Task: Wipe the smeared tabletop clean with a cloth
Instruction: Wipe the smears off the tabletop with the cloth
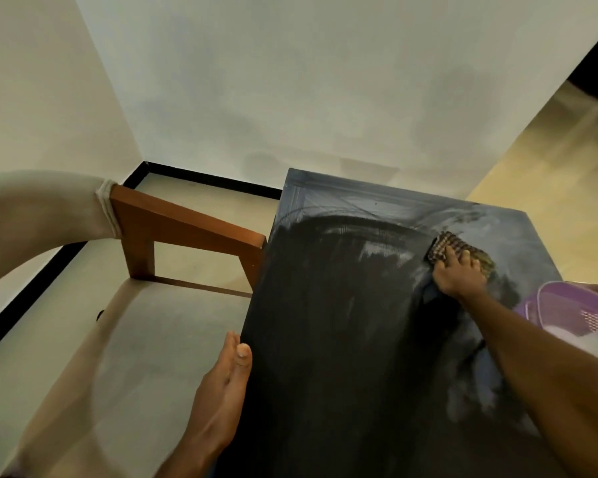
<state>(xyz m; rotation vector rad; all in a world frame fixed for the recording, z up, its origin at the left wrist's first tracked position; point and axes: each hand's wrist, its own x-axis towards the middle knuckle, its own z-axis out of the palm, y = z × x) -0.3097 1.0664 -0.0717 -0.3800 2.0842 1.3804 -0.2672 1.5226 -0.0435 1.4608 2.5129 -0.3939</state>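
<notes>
Against pale walls, the dark smeared tabletop [342, 322] is being steadied at its left edge by my open left hand [221, 384], while my right hand [458, 274] is pressing the checked cloth [444, 246], fingers spread flat, into far-right smears.

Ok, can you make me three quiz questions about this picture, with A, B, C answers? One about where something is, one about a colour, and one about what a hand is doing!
1. Where is the cloth on the tabletop?
A. near the far right part
B. at the near left edge
C. hanging off the chair

2. What colour is the basket at the right edge?
A. green
B. purple
C. orange

3. What is the left hand doing?
A. gripping the cloth
B. lifting the basket
C. resting against the table's left edge

Answers:
1. A, the checked cloth lies far up the table on the right side, among the pale smears.
2. B, its see-through plastic is purple.
3. C, its fingers lie straight along the table's left edge, while the right hand presses the cloth.
</notes>
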